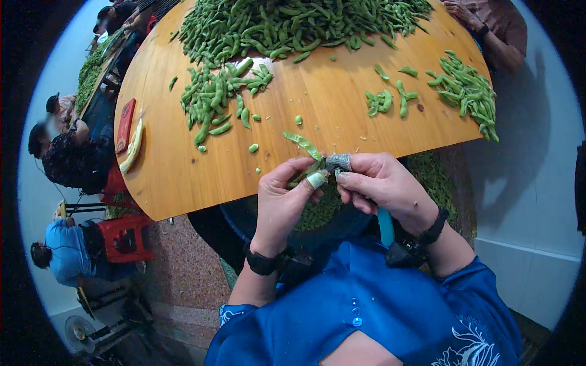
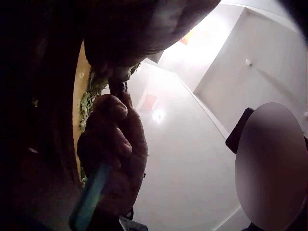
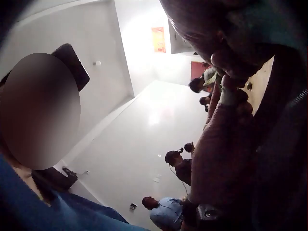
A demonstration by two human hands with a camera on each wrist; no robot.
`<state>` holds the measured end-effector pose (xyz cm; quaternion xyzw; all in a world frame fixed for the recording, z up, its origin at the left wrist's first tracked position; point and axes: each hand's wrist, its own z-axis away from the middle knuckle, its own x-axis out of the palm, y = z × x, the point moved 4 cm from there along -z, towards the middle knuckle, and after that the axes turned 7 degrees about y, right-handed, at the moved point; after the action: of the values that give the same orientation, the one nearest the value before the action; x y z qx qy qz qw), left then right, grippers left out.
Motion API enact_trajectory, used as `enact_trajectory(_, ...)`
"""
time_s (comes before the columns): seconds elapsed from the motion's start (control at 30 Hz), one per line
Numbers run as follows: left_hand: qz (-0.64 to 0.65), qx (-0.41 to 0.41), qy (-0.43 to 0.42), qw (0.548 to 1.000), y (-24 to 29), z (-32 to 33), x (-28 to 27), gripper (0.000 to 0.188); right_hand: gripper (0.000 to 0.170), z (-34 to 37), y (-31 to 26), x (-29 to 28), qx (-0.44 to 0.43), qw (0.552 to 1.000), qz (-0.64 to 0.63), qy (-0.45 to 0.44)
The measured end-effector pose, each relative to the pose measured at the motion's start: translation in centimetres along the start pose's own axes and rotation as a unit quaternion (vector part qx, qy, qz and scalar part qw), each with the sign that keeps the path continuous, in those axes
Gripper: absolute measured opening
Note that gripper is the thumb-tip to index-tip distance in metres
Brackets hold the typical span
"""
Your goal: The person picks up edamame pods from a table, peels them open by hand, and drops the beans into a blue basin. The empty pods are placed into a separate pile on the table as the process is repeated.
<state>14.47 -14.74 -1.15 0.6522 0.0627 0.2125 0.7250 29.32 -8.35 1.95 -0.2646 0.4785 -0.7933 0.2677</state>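
In the head view my left hand pinches a green soybean pod between thumb and fingers, its free end pointing up toward the table. A pale wrap covers the left thumb. My right hand meets it at the pod, a grey wrap round its index finger. Its other fingers curl round a tool with a teal handle, which sticks out below the palm; the tool's working end is hidden. Below both hands sits a dark tub with many shelled green beans. Both wrist views are dark, the handle showing in the left one.
A wooden table bears a large heap of pods, smaller piles at left and right, and several loose beans. A red object lies at its left edge. Other people sit at left; one person's arm is at upper right.
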Motion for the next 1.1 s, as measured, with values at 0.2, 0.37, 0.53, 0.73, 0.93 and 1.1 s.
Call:
enact_trajectory(0.2, 0.042, -0.046, -0.036, 0.997, 0.0, 0.1, 0.1, 0.019, 0.028, 0.0, 0.4, 0.0, 0.0, 0.999, -0.046, -0.009)
enact_trajectory(0.37, 0.195, -0.089, -0.071, 0.974, -0.9, 0.5, 0.3, 0.024, 0.028, 0.2, 0.8, 0.4, 0.032, 0.989, -0.146, -0.019)
enact_trajectory(0.53, 0.257, -0.12, -0.086, 0.955, -1.2, 0.8, 0.6, 0.027, 0.027, 0.1, 0.9, 0.3, 0.069, 0.975, -0.204, -0.046)
enact_trajectory(0.73, -0.251, 0.226, 0.073, 0.939, 0.3, 2.0, 1.7, 0.026, 0.023, 0.1, 1.0, 0.3, 0.051, 0.984, -0.171, -0.013)
enact_trajectory(0.93, -0.181, 0.199, 0.072, 0.96, 0.7, 1.9, 2.1, 0.022, 0.021, 0.2, 1.4, 0.2, 0.047, 0.986, -0.161, 0.0)
enact_trajectory(1.1, -0.033, 0.073, 0.049, 0.996, 0.1, 1.7, 2.0, 0.024, 0.02, 0.3, 1.0, 0.3, 0.051, 0.988, -0.149, 0.009)
